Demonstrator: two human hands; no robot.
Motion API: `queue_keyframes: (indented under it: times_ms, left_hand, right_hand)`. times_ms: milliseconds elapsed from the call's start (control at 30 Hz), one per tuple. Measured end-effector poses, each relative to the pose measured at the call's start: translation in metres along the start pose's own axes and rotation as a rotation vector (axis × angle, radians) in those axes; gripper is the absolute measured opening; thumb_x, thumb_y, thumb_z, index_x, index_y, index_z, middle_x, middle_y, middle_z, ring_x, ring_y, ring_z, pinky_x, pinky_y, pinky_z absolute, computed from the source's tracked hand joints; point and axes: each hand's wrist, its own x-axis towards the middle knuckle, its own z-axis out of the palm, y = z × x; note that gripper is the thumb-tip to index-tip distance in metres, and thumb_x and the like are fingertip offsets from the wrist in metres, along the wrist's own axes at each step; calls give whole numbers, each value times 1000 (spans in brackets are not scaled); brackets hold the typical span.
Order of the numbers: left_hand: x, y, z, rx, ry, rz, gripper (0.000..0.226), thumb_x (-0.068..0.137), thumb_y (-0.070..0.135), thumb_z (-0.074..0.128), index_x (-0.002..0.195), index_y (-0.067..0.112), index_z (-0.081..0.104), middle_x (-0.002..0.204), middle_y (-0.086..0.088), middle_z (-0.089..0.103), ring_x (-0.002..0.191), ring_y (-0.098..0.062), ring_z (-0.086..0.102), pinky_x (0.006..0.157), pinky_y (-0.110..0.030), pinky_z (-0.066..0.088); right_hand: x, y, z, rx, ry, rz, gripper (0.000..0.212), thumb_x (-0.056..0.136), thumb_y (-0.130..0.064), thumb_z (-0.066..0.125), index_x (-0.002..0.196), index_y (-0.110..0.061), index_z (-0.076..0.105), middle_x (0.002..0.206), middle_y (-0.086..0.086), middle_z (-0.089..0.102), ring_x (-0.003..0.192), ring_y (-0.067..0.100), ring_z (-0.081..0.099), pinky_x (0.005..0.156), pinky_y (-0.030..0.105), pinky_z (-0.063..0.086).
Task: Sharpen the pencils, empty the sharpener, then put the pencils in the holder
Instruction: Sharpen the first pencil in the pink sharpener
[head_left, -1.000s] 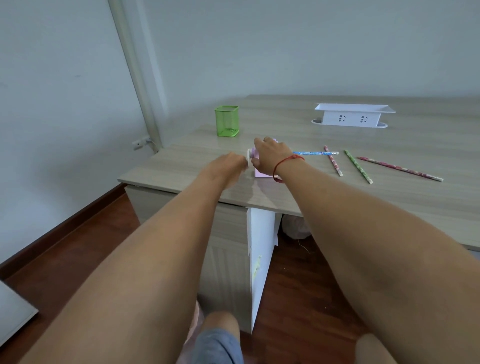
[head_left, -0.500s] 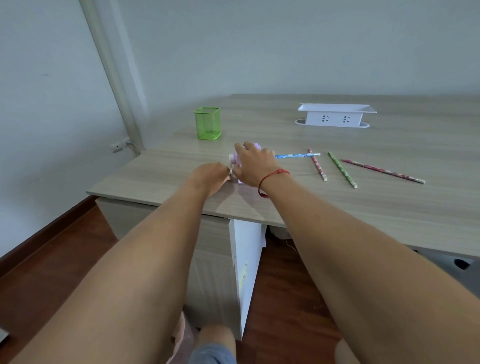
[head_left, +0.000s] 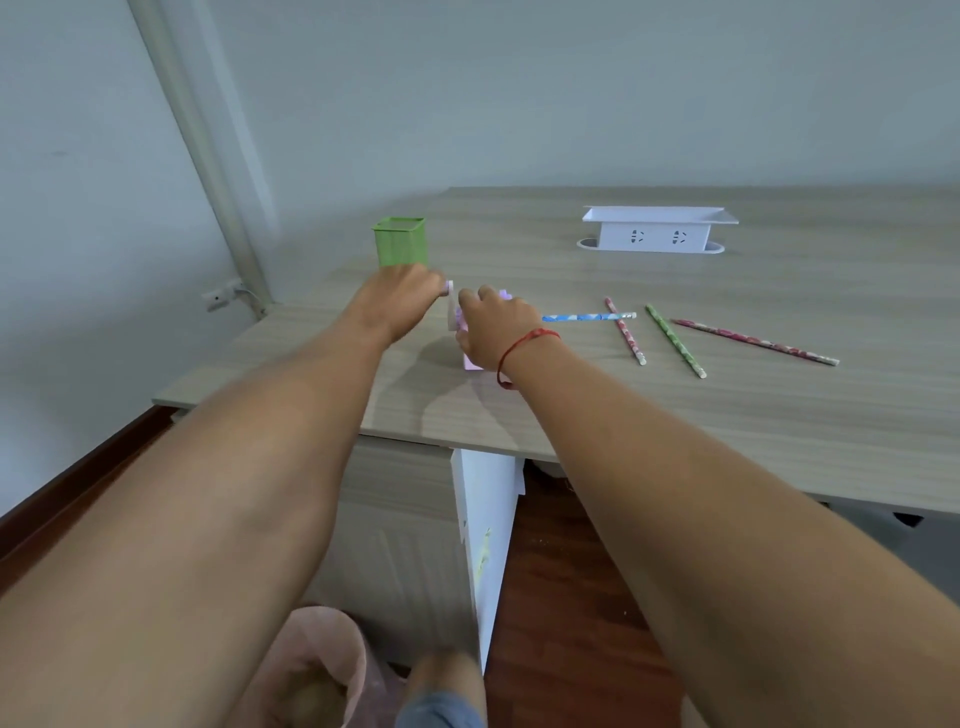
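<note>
A pink and purple sharpener (head_left: 470, 361) stands on the wooden desk (head_left: 727, 415), mostly hidden under my right hand (head_left: 496, 327), which presses down on its top. My left hand (head_left: 402, 301) pinches the white crank handle (head_left: 450, 306) on the sharpener's left side. A blue pencil (head_left: 587, 316) sticks out of the sharpener to the right. Three more pencils lie to the right: a pink one (head_left: 626, 331), a green one (head_left: 675, 340) and a red one (head_left: 753, 342). The green mesh holder (head_left: 400, 241) stands just behind my left hand.
A white socket box (head_left: 655, 228) sits at the back of the desk. Below the desk edge are a white cabinet panel (head_left: 485, 530), a pink bin (head_left: 317, 670) and dark wooden floor. A wall and a pipe are at the left.
My left hand has risen with the crank handle, from low beside the sharpener to its top. My right hand stays on the sharpener. The camera view has shifted.
</note>
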Motion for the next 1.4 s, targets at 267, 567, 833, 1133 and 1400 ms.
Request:
queue_keyframes:
  times_ms: [267,567,833,1133,1400]
  left_hand:
    - [-25,15,-16,-99,52,-64,24,99,16,39,95,5,59,88,-21,62,80,-39,61,56,-35,31]
    - [-55,34,-17,-216,37,-127,21,99,14,41,99,2,58,93,-25,64,84,-44,60,65,-45,43]
    - [-62,43,-16,-218,-117,-81,25,99,13,37,99,0,58,87,-24,61,80,-44,56,67,-41,43]
    - [-55,42,11,-241,-249,-102,29,99,15,38,105,-4,60,104,-24,65,97,-39,61,76,-38,44]
    - [-44,41,32,-163,-254,-109,31,101,20,38,107,-1,60,111,-22,63,104,-38,59,79,-38,43]
  right_hand:
    - [7,3,1,28,-29,-29,39,99,-31,42,131,-10,46,132,14,50,119,38,53,99,47,45]
    - [10,7,0,30,-41,-66,39,98,-33,40,129,-10,46,132,16,50,122,37,51,100,47,45]
    - [11,9,2,42,-36,-83,40,96,-34,42,128,-9,46,132,16,50,122,37,51,99,46,45]
    - [8,13,5,16,33,-158,41,97,-29,40,131,-5,44,132,18,50,119,36,52,95,41,43]
    - [11,13,17,39,75,-149,44,91,-29,45,130,-8,46,130,12,50,116,38,53,94,44,43]
